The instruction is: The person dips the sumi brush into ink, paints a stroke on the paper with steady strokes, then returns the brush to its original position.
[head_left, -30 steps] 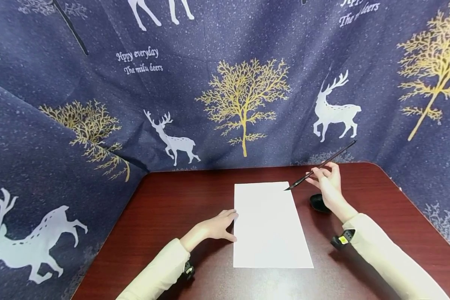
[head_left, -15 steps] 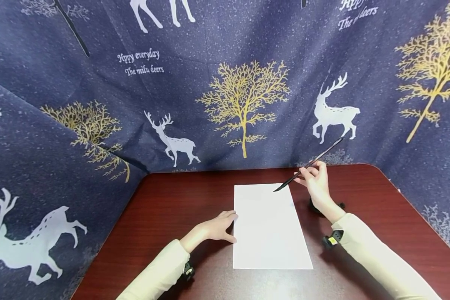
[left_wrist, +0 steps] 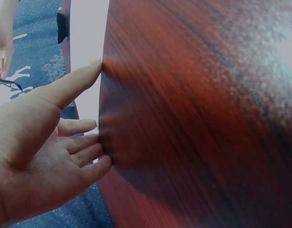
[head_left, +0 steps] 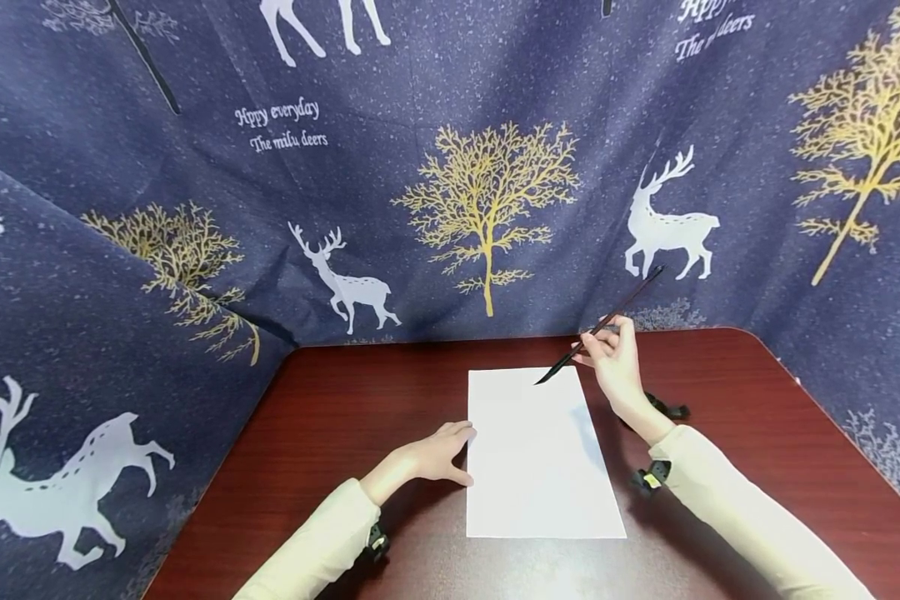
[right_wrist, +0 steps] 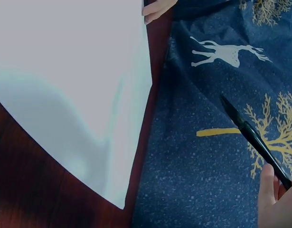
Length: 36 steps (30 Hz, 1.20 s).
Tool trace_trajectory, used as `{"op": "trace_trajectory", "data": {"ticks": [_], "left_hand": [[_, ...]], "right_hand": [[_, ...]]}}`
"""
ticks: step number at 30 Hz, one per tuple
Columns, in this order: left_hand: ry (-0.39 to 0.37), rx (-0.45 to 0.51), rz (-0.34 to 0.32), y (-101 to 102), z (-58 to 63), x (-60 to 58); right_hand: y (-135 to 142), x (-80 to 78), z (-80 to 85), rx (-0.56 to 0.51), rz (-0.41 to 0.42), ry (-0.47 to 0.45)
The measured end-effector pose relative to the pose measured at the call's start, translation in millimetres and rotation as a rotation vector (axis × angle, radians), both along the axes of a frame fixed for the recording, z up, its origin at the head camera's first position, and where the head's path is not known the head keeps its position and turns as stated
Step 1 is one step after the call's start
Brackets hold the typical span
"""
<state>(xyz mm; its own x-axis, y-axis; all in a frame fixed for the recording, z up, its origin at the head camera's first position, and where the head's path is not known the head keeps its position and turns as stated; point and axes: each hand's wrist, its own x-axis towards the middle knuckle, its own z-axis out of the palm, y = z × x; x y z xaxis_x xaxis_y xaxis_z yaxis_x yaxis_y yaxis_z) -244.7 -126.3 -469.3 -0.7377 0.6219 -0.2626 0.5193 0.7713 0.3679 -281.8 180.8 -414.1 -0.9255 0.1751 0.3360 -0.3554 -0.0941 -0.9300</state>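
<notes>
A blank white sheet of paper lies on the dark red wooden table. My left hand rests at its left edge; in the left wrist view the thumb and fingertips touch that edge, fairly straight. Above the upper right part of the sheet, my right hand pinches a dark writing brush slantwise, black bristles pointing down and left. In the right wrist view the brush has its tip apart from the paper, against the cloth behind. Part of the right fingers is out of that view.
Behind the right wrist a black object stands on the table, mostly hidden by the arm. A dark blue cloth with deer and trees hangs along the back and left side. Both wrists carry black straps with small devices.
My right hand has moved left with the brush, bringing its tip from the sheet's upper right corner further over the paper. The left hand has stayed in place.
</notes>
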Motion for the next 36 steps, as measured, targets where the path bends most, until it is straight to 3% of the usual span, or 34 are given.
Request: {"op": "trace_trajectory", "data": {"ticks": [17, 36], "left_hand": [[0.001, -0.002, -0.009, 0, -2.0, -0.2], [-0.005, -0.004, 0.008, 1, -1.4, -0.2]], "right_hand": [[-16, -3.1, -6.4, 0.1, 0.014, 0.072], [-33, -5.1, -10.2, 0.193, 0.047, 0.052]]}}
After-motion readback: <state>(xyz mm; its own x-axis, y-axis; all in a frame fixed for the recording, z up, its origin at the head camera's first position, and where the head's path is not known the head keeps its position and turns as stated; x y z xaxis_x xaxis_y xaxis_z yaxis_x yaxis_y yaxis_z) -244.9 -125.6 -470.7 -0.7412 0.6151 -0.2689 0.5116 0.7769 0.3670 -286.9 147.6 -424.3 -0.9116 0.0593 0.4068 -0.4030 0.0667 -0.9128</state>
